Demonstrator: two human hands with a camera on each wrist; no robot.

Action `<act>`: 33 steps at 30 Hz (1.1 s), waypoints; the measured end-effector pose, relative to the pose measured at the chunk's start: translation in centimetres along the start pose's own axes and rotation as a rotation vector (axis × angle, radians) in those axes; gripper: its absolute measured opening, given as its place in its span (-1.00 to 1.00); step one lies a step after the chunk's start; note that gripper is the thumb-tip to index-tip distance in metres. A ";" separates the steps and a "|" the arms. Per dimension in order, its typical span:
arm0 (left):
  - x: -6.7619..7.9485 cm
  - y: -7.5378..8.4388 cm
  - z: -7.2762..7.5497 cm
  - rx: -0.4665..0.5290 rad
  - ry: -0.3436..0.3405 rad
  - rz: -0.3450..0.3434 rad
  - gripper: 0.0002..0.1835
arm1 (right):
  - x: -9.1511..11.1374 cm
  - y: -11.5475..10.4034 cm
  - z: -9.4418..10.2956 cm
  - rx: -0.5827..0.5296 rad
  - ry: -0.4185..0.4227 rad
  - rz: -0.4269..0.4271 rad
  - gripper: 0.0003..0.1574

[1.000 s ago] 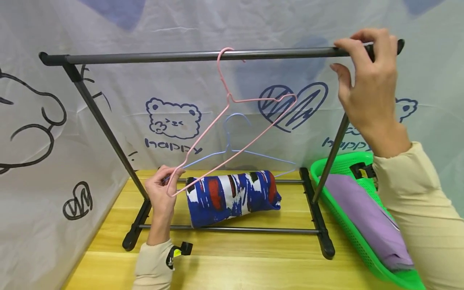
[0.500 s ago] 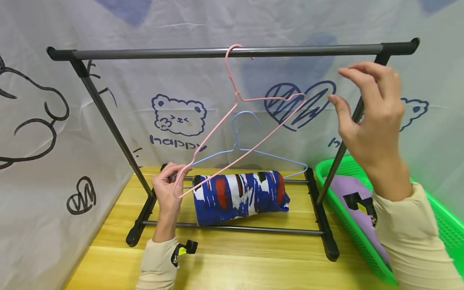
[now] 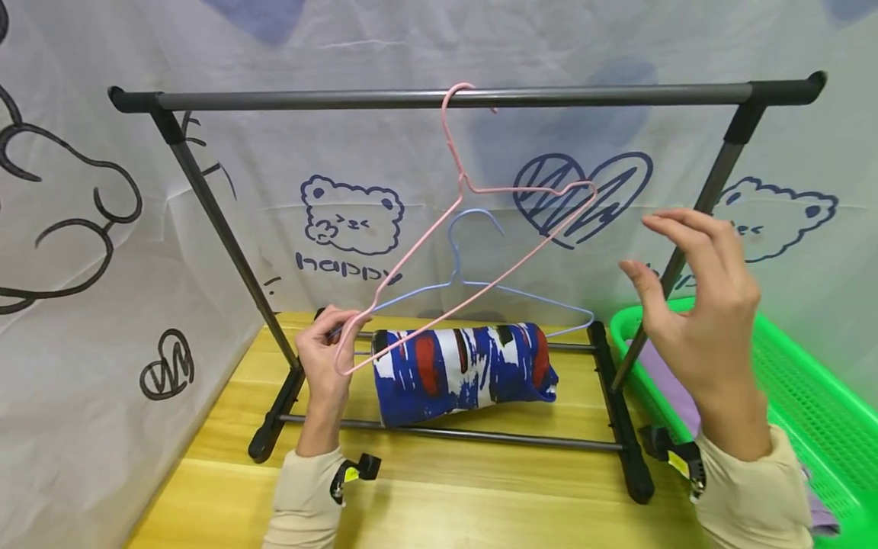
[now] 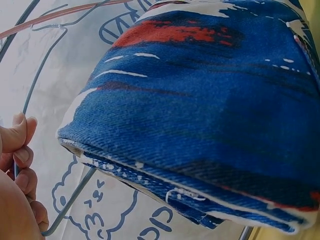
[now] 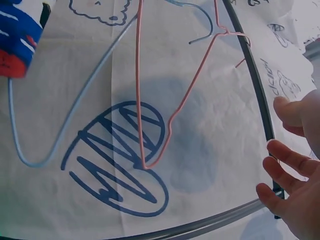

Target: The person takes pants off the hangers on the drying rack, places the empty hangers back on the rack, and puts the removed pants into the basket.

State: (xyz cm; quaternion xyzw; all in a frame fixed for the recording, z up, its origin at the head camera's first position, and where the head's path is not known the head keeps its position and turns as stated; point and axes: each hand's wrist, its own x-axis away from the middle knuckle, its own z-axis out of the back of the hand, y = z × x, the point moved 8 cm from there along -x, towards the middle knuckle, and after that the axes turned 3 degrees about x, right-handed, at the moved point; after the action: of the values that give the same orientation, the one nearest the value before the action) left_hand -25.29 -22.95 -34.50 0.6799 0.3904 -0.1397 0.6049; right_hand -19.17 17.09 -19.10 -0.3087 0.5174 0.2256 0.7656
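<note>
My left hand [image 3: 325, 354] grips the left end of a blue wire hanger [image 3: 528, 293]. A folded blue, white and red printed cloth [image 3: 466, 374] hangs over the hanger's lower bar; its denim-like weave and folded edges fill the left wrist view. A pink wire hanger [image 3: 521, 271] is hooked on the rack's top rail [image 3: 329, 100]. It tilts, with its low left end in front of my left hand; whether they touch I cannot tell. Right of the hangers, my right hand [image 3: 713, 320] is in the air, thumb and fingers apart, holding nothing.
The rack's black right foot [image 3: 620, 427] stands on the yellow wood-grain table [image 3: 480, 496]. Beside it at the right is a green basket [image 3: 816, 412] with purple cloth [image 3: 672, 385] inside. A drawn-on white sheet [image 3: 240, 46] hangs behind and at the left.
My right hand has left the right end of the top rail and come down past the upright. The left hand still grips the blue hanger. The view has shifted slightly.
</note>
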 end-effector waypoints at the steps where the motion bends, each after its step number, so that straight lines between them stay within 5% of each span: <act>1: 0.1 0.0 0.0 0.003 0.002 0.004 -0.87 | 0.4 0.1 0.0 -0.003 -0.011 -0.006 -0.44; 20: 0.2 0.0 -0.5 -0.026 0.005 0.011 -0.95 | 7.0 3.4 -2.5 -0.127 -0.153 -0.173 -0.36; 33: 0.0 -0.3 0.1 -0.015 0.032 0.017 -0.87 | 8.6 2.1 -6.0 -0.257 -0.167 -0.137 -0.43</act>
State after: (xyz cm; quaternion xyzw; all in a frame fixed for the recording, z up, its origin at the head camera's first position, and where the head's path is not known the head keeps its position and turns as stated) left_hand -25.52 -23.06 -34.74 0.6807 0.3953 -0.1204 0.6049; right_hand -21.33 14.56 -29.24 -0.4189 0.3968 0.2619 0.7736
